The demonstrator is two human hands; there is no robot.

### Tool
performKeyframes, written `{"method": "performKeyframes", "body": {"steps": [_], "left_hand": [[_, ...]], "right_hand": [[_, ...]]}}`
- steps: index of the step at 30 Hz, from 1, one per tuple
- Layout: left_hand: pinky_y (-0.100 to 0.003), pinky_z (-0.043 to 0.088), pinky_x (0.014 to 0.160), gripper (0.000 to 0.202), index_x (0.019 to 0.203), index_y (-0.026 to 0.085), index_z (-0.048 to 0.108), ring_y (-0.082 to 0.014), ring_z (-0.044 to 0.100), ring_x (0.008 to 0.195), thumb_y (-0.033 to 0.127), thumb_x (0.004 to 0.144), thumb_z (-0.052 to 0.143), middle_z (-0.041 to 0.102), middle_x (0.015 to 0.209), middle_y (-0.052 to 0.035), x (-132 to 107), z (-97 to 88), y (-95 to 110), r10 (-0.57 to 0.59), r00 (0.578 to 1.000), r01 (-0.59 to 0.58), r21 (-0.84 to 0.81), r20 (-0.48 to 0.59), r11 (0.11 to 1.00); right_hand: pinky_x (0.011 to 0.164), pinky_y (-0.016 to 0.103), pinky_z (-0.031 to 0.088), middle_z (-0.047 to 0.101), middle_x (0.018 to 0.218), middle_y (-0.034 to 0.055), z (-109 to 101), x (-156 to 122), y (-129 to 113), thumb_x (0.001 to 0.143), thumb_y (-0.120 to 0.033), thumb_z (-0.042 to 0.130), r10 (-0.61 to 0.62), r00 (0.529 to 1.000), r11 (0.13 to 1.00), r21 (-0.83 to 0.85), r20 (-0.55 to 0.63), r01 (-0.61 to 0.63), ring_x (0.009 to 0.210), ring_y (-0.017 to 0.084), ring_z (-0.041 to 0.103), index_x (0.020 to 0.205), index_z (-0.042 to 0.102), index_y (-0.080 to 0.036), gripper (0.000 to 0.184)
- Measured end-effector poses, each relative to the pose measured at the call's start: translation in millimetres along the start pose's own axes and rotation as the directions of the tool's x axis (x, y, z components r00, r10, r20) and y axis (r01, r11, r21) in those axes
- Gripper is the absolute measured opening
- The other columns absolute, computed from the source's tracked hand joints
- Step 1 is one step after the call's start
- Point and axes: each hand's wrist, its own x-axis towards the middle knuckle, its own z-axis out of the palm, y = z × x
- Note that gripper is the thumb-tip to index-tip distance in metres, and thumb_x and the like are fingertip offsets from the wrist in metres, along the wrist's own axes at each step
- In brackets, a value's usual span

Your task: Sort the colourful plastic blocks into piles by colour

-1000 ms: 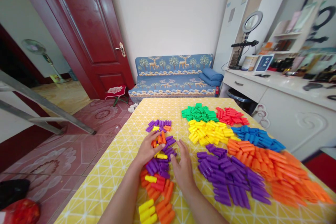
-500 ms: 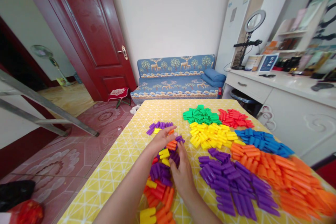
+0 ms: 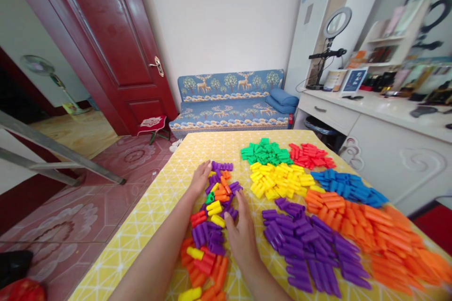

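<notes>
Mixed pieces lay along the left side of the desk, seemingly penned between the left hand, its grip impossible to tell, and the wide, empty grip of the right hand. The purple heap, apparently colour-sorted, hemmed in the right hand; the orange heap lined the right edge.

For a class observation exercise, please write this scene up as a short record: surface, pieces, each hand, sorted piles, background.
Surface: yellow tablecloth with white lines
Mixed pieces: small, tubular, plastic-looking pieces in purple, orange, yellow, red and green
Left hand: beside their far end, near purple ones; contact unclear
Right hand: on their right side, thumb and fingers apart; contact unclear
Single-colour piles: green pile, red pile, yellow pile, blue pile, purple pile, orange pile
Background: blue sofa with deer pattern
</notes>
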Motion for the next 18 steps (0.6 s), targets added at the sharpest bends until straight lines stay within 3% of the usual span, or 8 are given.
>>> {"method": "performKeyframes", "body": {"steps": [3,6,8,11,14,18], "left_hand": [[-0.04,0.029,0.116,0.057,0.126,0.02,0.062,-0.0257,0.043,0.137,0.059,0.089,0.045,0.05,0.145,-0.0111,-5,-1.4,24,-0.019,0.994,0.047,-0.26,0.107,0.964],[-0.041,0.039,0.109,0.058,0.121,0.019,0.066,-0.029,0.054,0.127,0.057,0.077,0.065,0.061,0.133,-0.0123,-19,-21.4,39,-0.05,0.993,0.085,-0.338,0.111,0.937],[-0.042,0.046,0.102,0.055,0.113,0.017,0.07,-0.0293,0.063,0.113,0.051,0.069,0.073,0.07,0.118,-0.0118,-34,-35.3,41,-0.053,0.993,0.084,-0.319,0.105,0.944],[-0.041,0.051,0.094,0.035,0.095,0.016,0.075,-0.027,0.068,0.097,0.036,0.066,0.075,0.076,0.099,-0.0098,-64,-45.6,38,-0.024,0.992,0.052,-0.237,0.12,0.97],[-0.04,0.051,0.093,0.026,0.091,0.019,0.076,-0.0245,0.067,0.097,0.018,0.066,0.071,0.074,0.1,-0.0078,-87,-44.3,36,0.026,0.995,-0.015,-0.117,0.093,0.993],[-0.037,0.052,0.091,0.044,0.099,0.019,0.075,-0.0232,0.065,0.103,0.001,0.06,0.064,0.07,0.111,-0.0085,-95,-37.7,36,0.058,0.997,-0.055,-0.062,0.059,0.997]], "right_hand": [[0.118,0.048,0.026,0.037,0.152,0.0107,-1,0,0,0.085,-0.021,0.046,0.005,1.0,1.0,0.002,0.01,-0.005,0.142,0.024,0.032,0.147,0.037,-0.016,0.062],[0.118,0.047,0.025,0.037,0.152,0.0098,-1,1,1,0.084,-0.019,0.047,0.001,1.0,1.0,0.021,0.024,-0.002,0.142,0.023,0.033,0.147,0.036,-0.017,0.064],[0.118,0.047,0.025,0.038,0.152,0.0087,0,1,2,0.081,-0.018,0.049,-0.003,0.999,0.999,0.042,0.034,0.002,0.142,0.024,0.033,0.147,0.037,-0.019,0.066],[0.118,0.046,0.026,0.04,0.15,0.0065,0,0,0,0.077,-0.017,0.052,-0.029,0.996,0.996,0.084,0.082,0.022,0.141,0.023,0.034,0.146,0.039,-0.021,0.07],[0.117,0.047,0.028,0.043,0.148,0.0069,-1,0,-3,0.075,-0.015,0.052,-0.075,0.984,0.989,0.136,0.164,0.053,0.14,0.023,0.036,0.144,0.042,-0.022,0.07],[0.115,0.047,0.03,0.046,0.146,0.0088,-3,1,-6,0.074,-0.013,0.051,-0.098,0.964,0.983,0.178,0.248,0.054,0.138,0.023,0.04,0.14,0.048,-0.021,0.066]]}}
